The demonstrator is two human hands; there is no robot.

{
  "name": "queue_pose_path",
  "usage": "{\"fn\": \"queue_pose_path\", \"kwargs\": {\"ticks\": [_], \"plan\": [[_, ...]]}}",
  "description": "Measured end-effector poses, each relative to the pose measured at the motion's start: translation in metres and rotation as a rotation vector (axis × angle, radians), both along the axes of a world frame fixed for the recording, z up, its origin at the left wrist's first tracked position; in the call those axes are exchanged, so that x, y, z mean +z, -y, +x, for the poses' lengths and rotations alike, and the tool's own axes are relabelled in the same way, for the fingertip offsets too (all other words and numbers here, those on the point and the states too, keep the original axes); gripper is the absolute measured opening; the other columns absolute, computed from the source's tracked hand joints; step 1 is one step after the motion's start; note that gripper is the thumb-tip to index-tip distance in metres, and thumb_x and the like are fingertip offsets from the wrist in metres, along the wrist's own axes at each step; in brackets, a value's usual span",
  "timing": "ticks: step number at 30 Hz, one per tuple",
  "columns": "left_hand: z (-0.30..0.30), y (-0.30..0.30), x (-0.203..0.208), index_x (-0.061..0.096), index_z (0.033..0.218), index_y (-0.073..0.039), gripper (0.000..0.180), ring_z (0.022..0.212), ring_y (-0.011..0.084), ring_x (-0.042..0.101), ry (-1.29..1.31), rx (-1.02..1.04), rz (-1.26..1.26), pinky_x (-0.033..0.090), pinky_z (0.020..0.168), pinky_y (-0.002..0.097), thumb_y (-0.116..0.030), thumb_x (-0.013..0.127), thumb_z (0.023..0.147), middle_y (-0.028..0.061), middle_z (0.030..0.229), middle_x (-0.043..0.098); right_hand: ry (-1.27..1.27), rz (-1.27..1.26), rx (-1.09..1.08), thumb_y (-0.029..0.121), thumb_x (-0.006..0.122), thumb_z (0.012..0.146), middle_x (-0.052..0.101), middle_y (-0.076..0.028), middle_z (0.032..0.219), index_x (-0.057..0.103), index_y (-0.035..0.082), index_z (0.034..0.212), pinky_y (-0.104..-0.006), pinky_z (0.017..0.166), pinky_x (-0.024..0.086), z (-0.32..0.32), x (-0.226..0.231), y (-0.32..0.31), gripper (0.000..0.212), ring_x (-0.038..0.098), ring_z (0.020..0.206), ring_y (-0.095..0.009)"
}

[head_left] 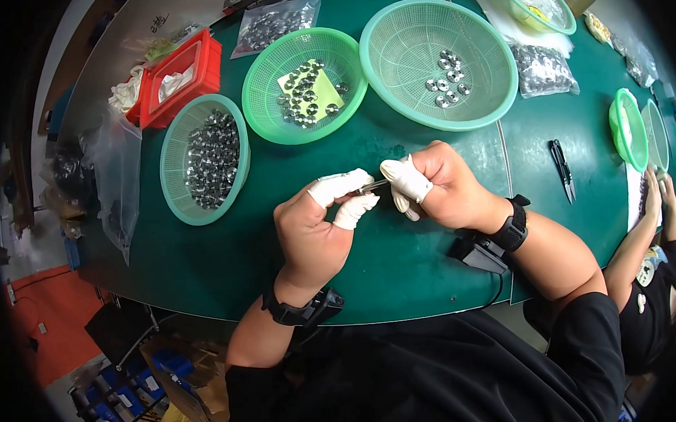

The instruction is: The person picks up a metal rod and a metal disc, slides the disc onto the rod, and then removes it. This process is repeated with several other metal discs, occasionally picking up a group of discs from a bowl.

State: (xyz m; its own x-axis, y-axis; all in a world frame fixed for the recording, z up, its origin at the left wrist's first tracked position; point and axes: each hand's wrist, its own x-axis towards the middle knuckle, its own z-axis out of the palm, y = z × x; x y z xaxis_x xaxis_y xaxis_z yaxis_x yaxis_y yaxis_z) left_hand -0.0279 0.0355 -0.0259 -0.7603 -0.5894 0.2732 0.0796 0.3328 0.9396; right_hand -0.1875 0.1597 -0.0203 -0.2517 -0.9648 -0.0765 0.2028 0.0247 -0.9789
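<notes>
My left hand point(316, 223), with white covers on the thumb and index finger, pinches a small shiny metal part point(362, 190), mostly hidden by the fingertips. From the right, my right hand point(441, 185), also with covered fingertips, grips a thin metal tool point(379, 183) whose end meets that part. Its exact kind is too small to make out. Beyond my hands stand a pale green basket point(170, 191) full of round metal parts, a bright green basket point(254, 113) with fewer parts on yellow paper, and a large pale green basket point(399, 49) holding several parts.
Black scissors point(563, 171) lie on the green table point(400, 283) to the right. Bags of metal parts point(276, 26) and a red bin point(188, 71) with white cloth stand at the back. A clear plastic bag hangs at the left edge. Another person's hands point(654, 196) are at far right.
</notes>
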Motion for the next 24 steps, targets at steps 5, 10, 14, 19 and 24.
{"fn": "queue_pose_path", "kwargs": {"ticks": [5,10,14,19,24], "plan": [[0.001,0.002,0.0,0.069,0.1,0.003,0.022,0.083,0.0157,0.071,-0.002,-0.011,-0.056,0.057,0.073,0.0271,0.004,0.076,0.079,0.0103,0.091,0.073,-0.044,0.021,0.038,0.023,0.051,0.104,0.057,-0.002,0.057,0.057,0.003,0.064,-0.0244,0.045,0.035,-0.001,0.003,-0.002,0.045,0.047,0.048,-0.006],[0.001,-0.003,-0.003,0.068,0.102,0.003,0.024,0.079,0.016,0.071,-0.03,-0.002,0.145,0.056,0.071,0.0273,0.004,0.076,0.079,0.0116,0.091,0.073,-0.079,0.009,0.019,0.023,0.051,0.104,0.056,-0.001,0.055,0.059,0.004,0.064,-0.0237,0.044,0.034,0.003,0.001,0.001,0.045,0.045,0.046,-0.007],[0.002,-0.002,0.005,0.067,0.102,0.004,0.024,0.078,0.0168,0.071,-0.023,-0.021,0.372,0.056,0.07,0.0272,0.003,0.076,0.08,0.0131,0.093,0.072,-0.05,0.044,-0.005,0.023,0.051,0.104,0.056,-0.001,0.055,0.06,0.004,0.065,-0.0233,0.044,0.033,0.005,0.004,0.0,0.044,0.043,0.045,-0.007],[-0.003,0.006,0.021,0.066,0.098,0.003,0.024,0.073,0.0221,0.068,0.065,-0.086,-0.265,0.054,0.064,0.0308,0.0,0.077,0.077,0.0135,0.088,0.069,0.069,0.066,0.037,0.023,0.05,0.104,0.057,-0.002,0.056,0.061,0.004,0.067,-0.0235,0.044,0.033,-0.004,0.002,-0.002,0.043,0.045,0.046,-0.007],[0.0,0.009,0.023,0.067,0.09,0.002,0.02,0.064,0.0287,0.061,0.106,-0.136,-0.594,0.05,0.057,0.0355,-0.006,0.078,0.076,0.0134,0.076,0.064,0.018,0.05,0.089,0.024,0.05,0.104,0.058,-0.003,0.056,0.061,0.004,0.066,-0.0245,0.044,0.033,-0.004,0.001,-0.001,0.044,0.046,0.047,-0.008]]}}
